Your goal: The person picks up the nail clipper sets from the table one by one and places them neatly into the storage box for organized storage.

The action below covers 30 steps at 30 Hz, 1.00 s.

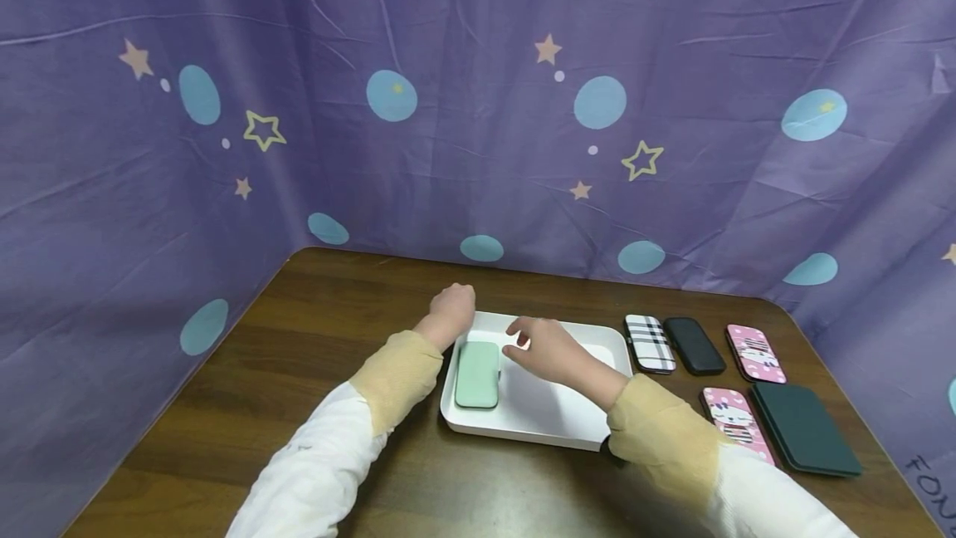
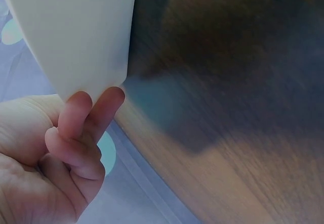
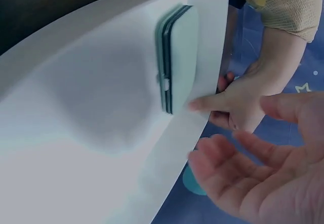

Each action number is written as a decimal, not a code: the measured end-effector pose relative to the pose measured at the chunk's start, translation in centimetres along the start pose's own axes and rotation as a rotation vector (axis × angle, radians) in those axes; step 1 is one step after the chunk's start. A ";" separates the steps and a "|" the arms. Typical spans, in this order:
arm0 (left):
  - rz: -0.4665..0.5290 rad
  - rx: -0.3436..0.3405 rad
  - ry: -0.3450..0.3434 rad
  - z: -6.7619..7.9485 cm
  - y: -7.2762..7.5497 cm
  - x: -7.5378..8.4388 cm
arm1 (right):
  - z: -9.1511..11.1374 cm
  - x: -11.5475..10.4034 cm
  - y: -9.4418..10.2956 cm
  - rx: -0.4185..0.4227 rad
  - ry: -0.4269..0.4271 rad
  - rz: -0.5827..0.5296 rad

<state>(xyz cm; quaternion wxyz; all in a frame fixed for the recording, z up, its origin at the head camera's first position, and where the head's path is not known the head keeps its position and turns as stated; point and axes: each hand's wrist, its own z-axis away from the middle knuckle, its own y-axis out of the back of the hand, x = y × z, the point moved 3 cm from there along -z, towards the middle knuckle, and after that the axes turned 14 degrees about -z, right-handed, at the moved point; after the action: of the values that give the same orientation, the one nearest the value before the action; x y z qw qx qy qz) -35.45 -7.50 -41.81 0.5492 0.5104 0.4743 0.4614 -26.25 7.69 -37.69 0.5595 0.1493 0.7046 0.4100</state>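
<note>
The tray is white and sits on the table at the lower centre of the head frame. Inside it, toward its left end, the green case lies flat, its long sides running up and down the frame. The left hand grips the tray at its upper left corner: in the right wrist view the thumb reaches over the rim, close to the green case, with other fingers outside the wall. In the left wrist view two fingertips meet the tray's corner near the left of the frame, the remaining fingers curled.

The right hand is over the upper middle of the tray, holding nothing, with a wide gap between thumb and bent fingers. It is apart from the green case, whose clasp shows in the upper middle of the right wrist view.

Right of the tray in the head frame, the plaid case lies just beside the black case, and the upper pink case is farther right. Below them, the lower pink case, partly hidden by the right sleeve, lies beside the dark green case. A purple curtain fills the upper frame.
</note>
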 end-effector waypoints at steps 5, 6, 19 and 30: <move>-0.003 0.009 -0.014 0.0 -0.1 0.0 | 1.4 0.8 0.9 0.080 0.078 -0.003; -0.005 0.007 -0.016 0.0 -0.1 0.0 | 1.7 0.9 1.2 0.100 0.092 0.001; -0.011 0.004 -0.016 0.3 0.2 0.2 | 6.0 3.9 4.9 0.213 0.214 0.065; -0.035 0.010 -0.016 0.5 0.3 0.1 | 9.5 6.4 7.5 0.285 0.202 0.123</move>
<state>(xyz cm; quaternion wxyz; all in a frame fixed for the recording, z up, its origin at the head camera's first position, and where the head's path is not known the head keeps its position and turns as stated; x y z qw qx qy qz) -34.95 -7.44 -41.54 0.5584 0.5085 0.4810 0.4453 -21.56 20.52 -36.68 0.4330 0.2282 0.7977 0.3524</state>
